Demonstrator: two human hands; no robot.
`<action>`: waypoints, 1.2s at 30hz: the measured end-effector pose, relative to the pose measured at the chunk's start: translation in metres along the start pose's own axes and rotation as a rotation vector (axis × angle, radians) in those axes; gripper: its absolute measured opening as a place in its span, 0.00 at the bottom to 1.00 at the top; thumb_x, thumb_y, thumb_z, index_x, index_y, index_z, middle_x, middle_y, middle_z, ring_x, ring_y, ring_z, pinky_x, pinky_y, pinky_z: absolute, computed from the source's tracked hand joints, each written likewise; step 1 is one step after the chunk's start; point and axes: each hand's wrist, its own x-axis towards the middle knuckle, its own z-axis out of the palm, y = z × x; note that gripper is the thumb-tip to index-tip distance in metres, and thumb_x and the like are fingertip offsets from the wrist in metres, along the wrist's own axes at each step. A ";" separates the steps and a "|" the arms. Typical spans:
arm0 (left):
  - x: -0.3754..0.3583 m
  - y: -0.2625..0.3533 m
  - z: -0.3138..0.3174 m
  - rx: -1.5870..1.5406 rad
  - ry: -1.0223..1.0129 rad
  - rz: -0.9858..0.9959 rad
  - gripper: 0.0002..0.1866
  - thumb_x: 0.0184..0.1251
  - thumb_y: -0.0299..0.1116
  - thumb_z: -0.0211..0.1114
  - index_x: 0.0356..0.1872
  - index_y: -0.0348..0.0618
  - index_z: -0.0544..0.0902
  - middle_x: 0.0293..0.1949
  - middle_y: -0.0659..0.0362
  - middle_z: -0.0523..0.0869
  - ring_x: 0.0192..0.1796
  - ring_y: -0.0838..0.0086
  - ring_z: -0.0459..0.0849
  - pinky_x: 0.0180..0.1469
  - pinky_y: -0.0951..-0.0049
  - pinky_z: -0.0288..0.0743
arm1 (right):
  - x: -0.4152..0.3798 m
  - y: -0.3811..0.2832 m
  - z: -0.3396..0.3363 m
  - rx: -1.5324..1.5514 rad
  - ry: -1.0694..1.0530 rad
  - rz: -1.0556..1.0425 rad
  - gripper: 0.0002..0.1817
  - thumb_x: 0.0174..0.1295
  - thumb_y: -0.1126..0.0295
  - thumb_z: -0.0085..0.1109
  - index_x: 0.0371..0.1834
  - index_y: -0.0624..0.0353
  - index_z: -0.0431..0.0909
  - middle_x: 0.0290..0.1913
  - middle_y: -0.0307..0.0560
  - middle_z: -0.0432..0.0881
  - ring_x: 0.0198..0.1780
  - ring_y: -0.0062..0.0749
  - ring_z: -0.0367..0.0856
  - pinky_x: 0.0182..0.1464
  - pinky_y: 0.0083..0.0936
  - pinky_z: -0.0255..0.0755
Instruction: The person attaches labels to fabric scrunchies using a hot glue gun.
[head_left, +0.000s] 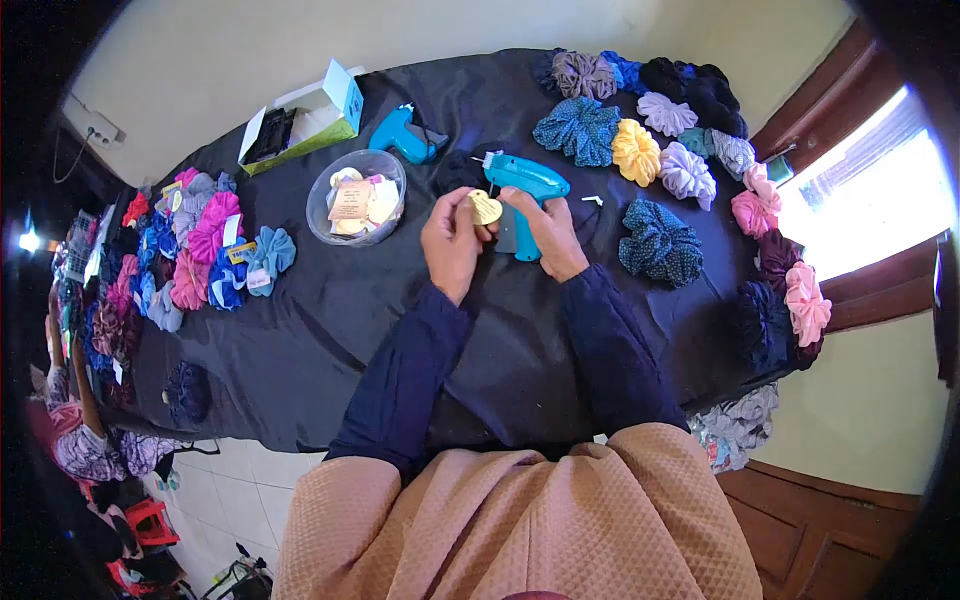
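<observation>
My right hand [548,235] is wrapped around the handle of a teal tagging gun [532,178], whose needle end points to the left. Between the fingers of my left hand [452,245] is a round, pale yellow tag [485,208] with print on it, close to the gun's body. Behind the tag and under the needle lies a black scrunchie [458,172], partly hidden by my left hand and the gun. I cannot make out whether my left hand touches it. A small white plastic piece [593,200] lies right of the gun.
A clear tub [316,212] of tags stands left of my hands, with a second tagging gun [400,135] and an open box [345,100] behind. Tagged scrunchies [212,230] pile up at left. More scrunchies [660,243] lie at right on the black cloth [330,340]. Another person's arm [85,385] shows far left.
</observation>
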 end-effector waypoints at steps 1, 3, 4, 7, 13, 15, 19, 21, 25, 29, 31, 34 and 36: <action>0.001 -0.001 -0.003 -0.036 0.010 -0.027 0.12 0.76 0.33 0.56 0.52 0.37 0.79 0.32 0.61 0.84 0.24 0.85 0.77 0.24 0.84 0.69 | -0.002 -0.002 -0.001 0.005 -0.021 0.049 0.15 0.64 0.62 0.62 0.44 0.63 0.80 0.34 0.42 0.84 0.29 0.25 0.83 0.32 0.23 0.77; 0.002 -0.004 -0.005 -0.071 0.022 0.001 0.12 0.75 0.29 0.56 0.54 0.35 0.77 0.33 0.59 0.84 0.25 0.84 0.79 0.25 0.83 0.72 | -0.003 -0.003 -0.004 0.005 -0.034 0.072 0.14 0.64 0.63 0.62 0.45 0.63 0.80 0.34 0.42 0.84 0.29 0.25 0.84 0.32 0.22 0.77; 0.002 -0.003 -0.004 -0.093 0.044 0.005 0.12 0.74 0.27 0.57 0.54 0.34 0.76 0.34 0.59 0.84 0.26 0.83 0.80 0.26 0.82 0.74 | -0.003 -0.003 -0.003 0.010 -0.057 0.092 0.14 0.65 0.63 0.61 0.45 0.63 0.80 0.35 0.42 0.84 0.29 0.25 0.84 0.32 0.22 0.77; 0.004 -0.002 -0.005 -0.098 0.014 0.000 0.15 0.71 0.23 0.58 0.56 0.33 0.74 0.36 0.57 0.85 0.28 0.81 0.82 0.28 0.81 0.77 | -0.007 -0.007 0.000 0.026 -0.063 0.067 0.13 0.65 0.65 0.60 0.45 0.64 0.80 0.35 0.43 0.84 0.30 0.25 0.84 0.32 0.22 0.77; 0.005 0.000 -0.006 -0.113 0.055 -0.042 0.17 0.68 0.23 0.62 0.56 0.32 0.74 0.36 0.57 0.85 0.31 0.78 0.83 0.31 0.79 0.79 | -0.016 -0.002 0.004 -0.037 0.007 -0.042 0.14 0.66 0.65 0.60 0.46 0.65 0.80 0.36 0.44 0.84 0.31 0.27 0.84 0.32 0.23 0.78; 0.007 -0.001 -0.007 -0.102 0.056 -0.046 0.16 0.68 0.23 0.62 0.55 0.32 0.74 0.37 0.55 0.85 0.31 0.79 0.83 0.31 0.79 0.80 | -0.019 -0.004 0.004 -0.031 0.028 -0.019 0.14 0.66 0.65 0.60 0.47 0.65 0.79 0.36 0.44 0.83 0.31 0.27 0.85 0.32 0.24 0.78; 0.007 0.000 -0.006 -0.111 0.093 -0.040 0.16 0.67 0.22 0.62 0.54 0.32 0.74 0.39 0.54 0.85 0.32 0.79 0.84 0.33 0.79 0.81 | -0.022 -0.008 0.003 0.035 0.058 0.063 0.15 0.65 0.66 0.60 0.49 0.65 0.79 0.35 0.45 0.83 0.30 0.29 0.85 0.31 0.25 0.78; 0.008 0.000 -0.006 -0.121 0.098 -0.019 0.15 0.67 0.22 0.62 0.54 0.32 0.75 0.40 0.54 0.85 0.32 0.79 0.84 0.33 0.79 0.81 | -0.023 -0.011 0.003 0.052 0.066 0.075 0.15 0.65 0.66 0.60 0.49 0.66 0.79 0.34 0.45 0.83 0.30 0.29 0.85 0.31 0.25 0.78; 0.009 0.000 -0.006 -0.120 0.098 -0.009 0.14 0.67 0.22 0.62 0.53 0.32 0.76 0.41 0.55 0.85 0.32 0.79 0.84 0.33 0.79 0.81 | -0.023 -0.013 0.001 0.057 0.036 0.094 0.15 0.65 0.66 0.61 0.49 0.66 0.78 0.35 0.46 0.83 0.30 0.29 0.85 0.31 0.25 0.79; 0.009 0.000 -0.007 -0.127 0.091 -0.008 0.14 0.67 0.22 0.62 0.52 0.33 0.76 0.41 0.55 0.85 0.32 0.79 0.84 0.33 0.79 0.81 | -0.025 -0.010 0.001 -0.031 -0.045 0.060 0.15 0.65 0.65 0.62 0.48 0.66 0.78 0.35 0.45 0.82 0.30 0.28 0.84 0.32 0.25 0.79; 0.008 0.000 -0.006 -0.144 0.087 -0.013 0.13 0.68 0.23 0.62 0.51 0.33 0.76 0.40 0.55 0.85 0.33 0.79 0.84 0.33 0.80 0.81 | -0.027 -0.010 0.001 -0.019 -0.032 0.082 0.15 0.65 0.65 0.62 0.47 0.66 0.79 0.34 0.45 0.82 0.30 0.28 0.84 0.32 0.24 0.79; 0.008 0.001 -0.005 -0.102 0.077 -0.006 0.12 0.68 0.23 0.62 0.50 0.33 0.77 0.39 0.57 0.85 0.33 0.80 0.84 0.34 0.80 0.80 | -0.027 -0.013 0.000 -0.040 -0.062 0.091 0.14 0.65 0.66 0.61 0.46 0.66 0.79 0.34 0.45 0.82 0.30 0.27 0.84 0.32 0.23 0.79; 0.007 0.002 -0.004 -0.100 0.073 0.007 0.12 0.68 0.23 0.62 0.50 0.34 0.77 0.39 0.57 0.85 0.33 0.80 0.84 0.35 0.80 0.80 | -0.026 -0.012 0.000 -0.033 -0.064 0.093 0.14 0.65 0.66 0.61 0.46 0.66 0.79 0.34 0.45 0.82 0.30 0.27 0.84 0.32 0.23 0.79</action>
